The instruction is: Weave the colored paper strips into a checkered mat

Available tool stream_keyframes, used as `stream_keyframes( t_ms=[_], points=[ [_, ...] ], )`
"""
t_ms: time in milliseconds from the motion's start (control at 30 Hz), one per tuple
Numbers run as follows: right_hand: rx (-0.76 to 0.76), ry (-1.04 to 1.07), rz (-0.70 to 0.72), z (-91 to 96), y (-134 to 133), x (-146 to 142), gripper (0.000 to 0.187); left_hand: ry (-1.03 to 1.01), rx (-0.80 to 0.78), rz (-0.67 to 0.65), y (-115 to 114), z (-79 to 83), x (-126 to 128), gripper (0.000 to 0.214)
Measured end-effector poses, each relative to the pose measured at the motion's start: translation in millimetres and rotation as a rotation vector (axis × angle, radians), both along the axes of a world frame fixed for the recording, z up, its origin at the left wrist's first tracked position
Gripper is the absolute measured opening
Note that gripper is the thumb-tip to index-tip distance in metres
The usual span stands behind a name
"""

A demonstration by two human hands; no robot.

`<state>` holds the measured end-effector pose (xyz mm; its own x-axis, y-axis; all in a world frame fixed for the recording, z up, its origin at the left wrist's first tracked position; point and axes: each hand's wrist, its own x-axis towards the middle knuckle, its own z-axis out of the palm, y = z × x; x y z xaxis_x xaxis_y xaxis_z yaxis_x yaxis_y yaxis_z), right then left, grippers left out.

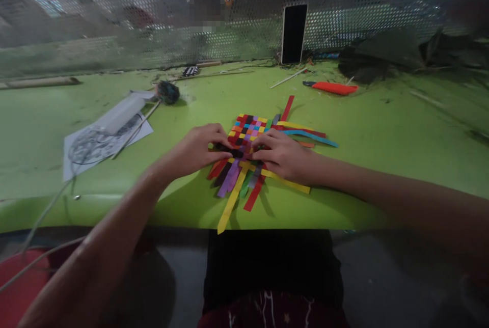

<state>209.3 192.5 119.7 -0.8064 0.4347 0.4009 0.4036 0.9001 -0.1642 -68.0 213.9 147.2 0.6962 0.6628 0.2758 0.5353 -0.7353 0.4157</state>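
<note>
A woven mat of coloured paper strips (248, 125) lies on the green table, a tight checkered weave at its far left and loose strip ends fanning out to the right and toward me. My left hand (198, 147) pinches a dark strip (238, 153) at the mat's near left edge between thumb and fingers. From the right, my right hand (280, 152) rests over the weave, its fingertips closed on the strips close to my left fingertips. A long yellow strip (232, 200) points toward the table's front edge. The fingers hide part of the weave.
Behind the mat lies a red-handled cutter (334, 88). A phone (294, 33) leans upright against the perforated screen (244, 45). Printed paper (87, 152) with a white adapter and cable lies left, near a dark round lump (168, 92). Dark sheets (385, 53) are piled back right.
</note>
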Motion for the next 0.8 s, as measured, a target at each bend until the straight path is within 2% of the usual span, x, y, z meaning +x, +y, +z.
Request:
stream_keyframes(
  t_ms=[200,300,433,667,800],
  points=[
    [0.024,-0.003,0.017,1.1,0,1,0.027,-0.008,0.072,-0.019,-9,-3.6,0,0.026],
    [0.034,-0.007,0.020,1.0,1,0,0.028,0.075,0.126,-0.021,-13,-1.2,7,0.025],
    [0.059,-0.003,-0.003,-0.8,1,-1,0.028,0.194,0.221,-0.031,-17,6.0,20,0.013],
    [0.094,0.014,0.004,-5.9,2,-1,0.029,0.446,0.485,-0.043,-33,10.4,36,0.028],
    [0.089,0.038,0.006,-10.0,4,-1,0.029,0.353,0.555,0.036,-34,0.7,40,0.025]
  ],
)
